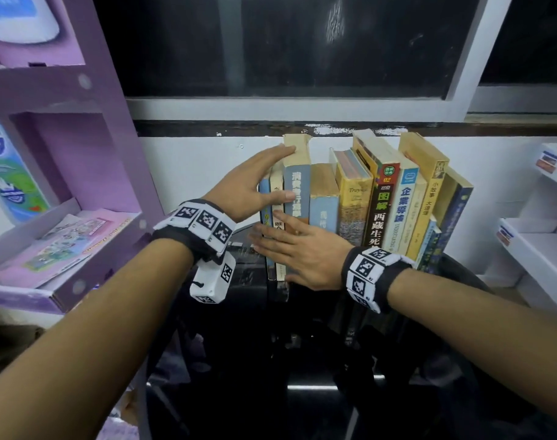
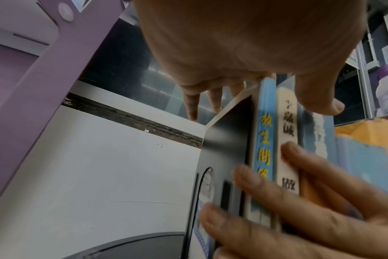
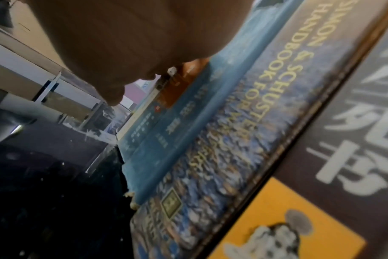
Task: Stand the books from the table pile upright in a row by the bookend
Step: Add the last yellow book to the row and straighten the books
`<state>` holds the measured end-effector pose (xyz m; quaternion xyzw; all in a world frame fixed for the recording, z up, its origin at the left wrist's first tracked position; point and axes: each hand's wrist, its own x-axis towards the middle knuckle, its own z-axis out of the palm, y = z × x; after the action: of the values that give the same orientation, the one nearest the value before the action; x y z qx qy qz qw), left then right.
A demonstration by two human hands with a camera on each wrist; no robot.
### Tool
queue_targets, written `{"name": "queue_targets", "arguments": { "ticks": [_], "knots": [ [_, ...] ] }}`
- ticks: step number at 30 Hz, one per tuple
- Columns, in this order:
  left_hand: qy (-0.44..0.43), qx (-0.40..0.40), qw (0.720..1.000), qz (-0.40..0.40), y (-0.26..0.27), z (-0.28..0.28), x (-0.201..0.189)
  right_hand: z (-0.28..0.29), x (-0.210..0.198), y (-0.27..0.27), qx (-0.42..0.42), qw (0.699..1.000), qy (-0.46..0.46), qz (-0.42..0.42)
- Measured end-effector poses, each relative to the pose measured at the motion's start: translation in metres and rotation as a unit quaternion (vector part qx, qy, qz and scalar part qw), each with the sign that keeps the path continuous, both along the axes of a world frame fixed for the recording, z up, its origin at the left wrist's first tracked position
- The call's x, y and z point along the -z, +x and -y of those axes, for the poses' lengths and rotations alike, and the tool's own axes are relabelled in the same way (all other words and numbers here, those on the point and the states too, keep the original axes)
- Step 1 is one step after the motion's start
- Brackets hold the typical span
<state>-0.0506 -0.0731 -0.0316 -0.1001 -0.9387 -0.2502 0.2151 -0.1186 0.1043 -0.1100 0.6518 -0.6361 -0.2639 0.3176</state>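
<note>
The row looks all but finished — this reads as the squaring-up step. The books [image 1: 353, 198] stand upright on the dark table [image 1: 302, 360], at about twelve o'clock from the person, against the white wall. The bookend [image 2: 224, 140], a black plate, closes the row's nine o'clock end, touching the thin blue book [image 2: 264, 133].

The left hand [image 1: 239, 188] lies along that end, fingers straight, tips on top of the tall grey book [image 1: 298, 188], thumb across the spines. The right hand [image 1: 298, 249] is flat too, fingers spread and pressing the lower spines at the same end. Neither hand grips anything.

Counted: one bookend, two hands, and roughly twelve books — the thin ones at the three o'clock end crowd together, so I cannot be sure. No pile shows on the table.

Next, I judge, comes a push toward nine o'clock to close gaps, since the three o'clock books tilt slightly; letting go too soon could tip them.
</note>
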Motion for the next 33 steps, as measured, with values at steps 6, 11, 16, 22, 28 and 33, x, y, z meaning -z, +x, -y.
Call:
{"name": "queue_targets", "arguments": {
  "ticks": [6,11,16,22,28,33],
  "knots": [
    [-0.052,0.016,0.998,-0.040,-0.005,0.005,0.003,0.002,0.006,-0.007,-0.015,1.000,-0.010,-0.015],
    [-0.064,0.019,0.996,-0.051,-0.005,0.004,0.003,0.004,0.009,-0.012,-0.019,1.000,-0.008,-0.023],
    [-0.051,0.030,0.996,-0.062,-0.006,0.003,0.006,0.003,0.011,-0.014,-0.020,1.000,-0.009,-0.010],
    [-0.043,0.028,0.997,-0.064,-0.007,0.002,0.007,0.003,0.008,-0.013,-0.023,1.000,-0.004,-0.001],
    [-0.066,0.014,0.997,-0.048,-0.002,0.000,0.005,-0.001,0.002,-0.006,-0.027,0.999,-0.002,0.020],
    [-0.088,-0.025,0.996,-0.018,0.001,-0.004,-0.009,-0.036,0.003,-0.001,-0.015,0.999,-0.007,0.031]
  ]
}}
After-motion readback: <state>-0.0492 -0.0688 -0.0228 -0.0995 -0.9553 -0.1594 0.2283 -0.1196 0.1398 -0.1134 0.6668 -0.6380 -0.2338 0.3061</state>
